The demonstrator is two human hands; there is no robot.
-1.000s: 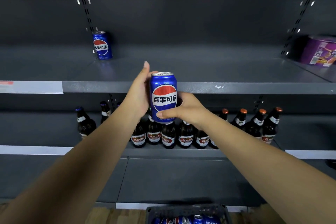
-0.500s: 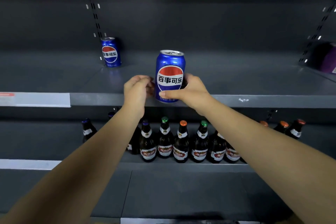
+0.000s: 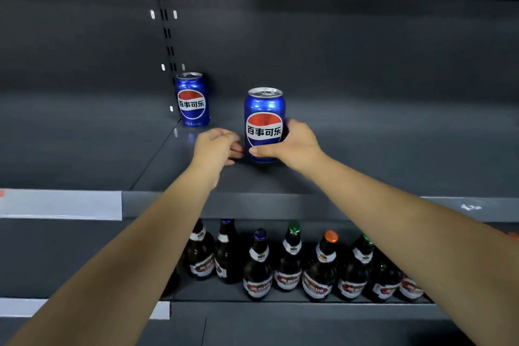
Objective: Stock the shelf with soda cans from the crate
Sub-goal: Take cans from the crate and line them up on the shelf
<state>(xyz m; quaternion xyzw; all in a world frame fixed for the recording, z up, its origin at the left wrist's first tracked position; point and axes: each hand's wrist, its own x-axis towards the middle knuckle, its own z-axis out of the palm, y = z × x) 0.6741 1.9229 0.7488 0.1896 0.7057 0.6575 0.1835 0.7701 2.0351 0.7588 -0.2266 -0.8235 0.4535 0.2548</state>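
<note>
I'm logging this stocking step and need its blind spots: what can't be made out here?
- Head view: whether the held can rests on the shelf; the right hand and shadow obscure its base.
- Head view: whether the left hand touches that can; curled fingers hide the contact.
- Head view: bottle labels blurred; the right forearm covers the rightmost bottles.
- Crate: outside the frame.

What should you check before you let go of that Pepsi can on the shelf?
1. Held Pepsi can upright: ok.
2. Label facing the front: ok.
3. Right hand wrapped round it: ok.
4. Bottom resting flat on the shelf: cannot tell.
5. Apart from the other Pepsi can at the back left: ok.
6. Left hand off the can: cannot tell, its curled fingertips are very close.
</note>
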